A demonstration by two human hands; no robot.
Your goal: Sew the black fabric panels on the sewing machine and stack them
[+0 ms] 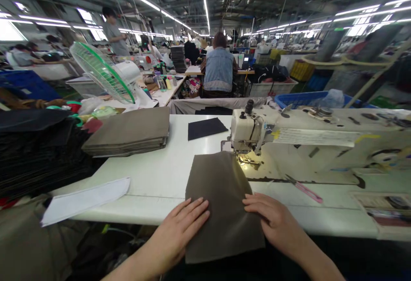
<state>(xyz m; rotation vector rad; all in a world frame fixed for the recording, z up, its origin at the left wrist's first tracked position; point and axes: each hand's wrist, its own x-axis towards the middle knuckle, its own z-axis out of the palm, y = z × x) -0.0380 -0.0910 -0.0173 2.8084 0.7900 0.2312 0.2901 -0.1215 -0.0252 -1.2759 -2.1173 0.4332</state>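
Olive-brown fabric panel (pixel 221 186) at six o'clock, far-right corner up against the industrial sewing machine (pixel 245 127) — looks mid-job, no finished seam visible. Left hand (pixel 183 226) flat, fingers extended on top; right hand (pixel 275 216) loosely bent at the right edge, grip unclear. Panel stack (pixel 131 129), ten o'clock — done or waiting, can't tell.

The bare left forearm (pixel 136 261) and right forearm (pixel 310 249) come in from below, slanting toward each other. The left hand (pixel 178 229) lies palm down, its fingers (pixel 196 213) stretched forward and rightward, slightly spread. The right hand (pixel 274 214), also palm down, points gently bent fingers (pixel 257 203) leftward. A gap separates the two hands.
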